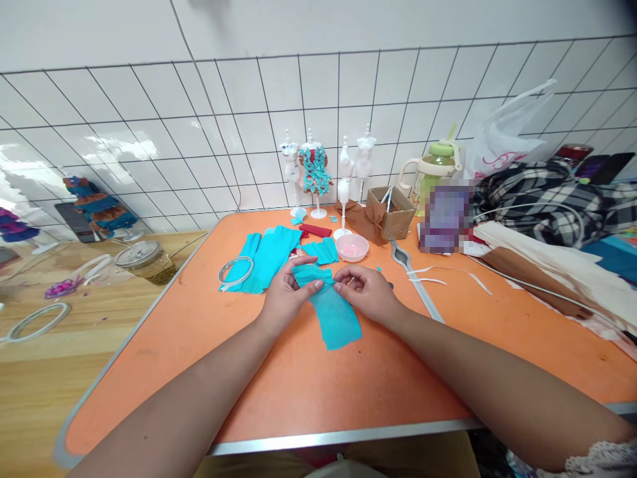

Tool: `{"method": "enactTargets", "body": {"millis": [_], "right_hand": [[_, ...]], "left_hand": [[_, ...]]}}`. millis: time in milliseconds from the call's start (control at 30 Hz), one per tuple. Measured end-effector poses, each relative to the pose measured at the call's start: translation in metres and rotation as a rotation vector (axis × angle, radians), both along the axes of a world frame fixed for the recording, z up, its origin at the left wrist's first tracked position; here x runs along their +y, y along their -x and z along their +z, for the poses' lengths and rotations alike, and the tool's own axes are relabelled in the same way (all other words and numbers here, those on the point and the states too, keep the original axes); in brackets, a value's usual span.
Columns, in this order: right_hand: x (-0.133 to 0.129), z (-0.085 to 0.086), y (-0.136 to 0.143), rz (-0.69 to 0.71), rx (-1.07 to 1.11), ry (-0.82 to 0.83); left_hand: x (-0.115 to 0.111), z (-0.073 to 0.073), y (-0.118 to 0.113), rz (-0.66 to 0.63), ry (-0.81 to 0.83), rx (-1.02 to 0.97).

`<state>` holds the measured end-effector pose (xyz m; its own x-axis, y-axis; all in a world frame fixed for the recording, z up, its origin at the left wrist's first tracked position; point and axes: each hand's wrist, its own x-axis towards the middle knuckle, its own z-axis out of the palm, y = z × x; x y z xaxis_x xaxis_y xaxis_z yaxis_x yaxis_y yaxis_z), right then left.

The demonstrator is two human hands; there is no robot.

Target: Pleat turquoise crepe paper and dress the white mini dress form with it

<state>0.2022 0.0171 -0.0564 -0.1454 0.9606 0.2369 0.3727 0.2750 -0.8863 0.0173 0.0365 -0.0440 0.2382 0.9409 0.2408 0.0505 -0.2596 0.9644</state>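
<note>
Turquoise strip (340, 325), thin and gathered at its upper end, held between both hands above the orange table (298, 398). The left hand (284, 292) grips it, thumb on top; the right hand (367, 291) pinches its right edge between thumb and forefinger, other fingers curled. Both forearms slant inward. Turquoise sheets (273, 249) lie leftward; beyond the hands stand a pink bowl (352, 257) and 4 mannequins (345, 169), 1 dressed.

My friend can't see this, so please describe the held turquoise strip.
On the orange table, find the left hand and right hand, close together. The turquoise strip passes between them; unlike the turquoise pieces lying beyond, it is held.
</note>
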Motion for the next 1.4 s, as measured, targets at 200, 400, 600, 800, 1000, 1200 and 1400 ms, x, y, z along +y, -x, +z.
{"method": "enactTargets", "body": {"millis": [200, 400, 600, 800, 1000, 1200, 1400], "right_hand": [[0.001, -0.002, 0.003, -0.008, 0.064, 0.096], [0.01, -0.012, -0.001, 0.074, 0.097, 0.429], [0.01, 0.005, -0.024, -0.137, -0.578, 0.101], [0.009, 0.009, -0.031, 0.045, -0.676, -0.123], [0.011, -0.008, -0.019, 0.082, -0.69, -0.104], [0.01, -0.008, -0.018, 0.08, -0.75, -0.113], [0.008, -0.005, -0.016, 0.069, -0.816, -0.103]], "left_hand": [[0.001, -0.003, -0.001, -0.027, 0.045, 0.007], [0.012, -0.018, 0.004, -0.002, 0.048, 0.305], [0.021, -0.017, 0.015, 0.148, -0.388, 0.66], [0.011, -0.006, 0.013, -0.184, -0.583, 0.893], [0.011, -0.013, 0.01, -0.227, -0.528, 0.975], [0.014, -0.014, 0.013, -0.246, -0.505, 1.022], [0.013, -0.014, 0.012, -0.198, -0.551, 1.097]]}}
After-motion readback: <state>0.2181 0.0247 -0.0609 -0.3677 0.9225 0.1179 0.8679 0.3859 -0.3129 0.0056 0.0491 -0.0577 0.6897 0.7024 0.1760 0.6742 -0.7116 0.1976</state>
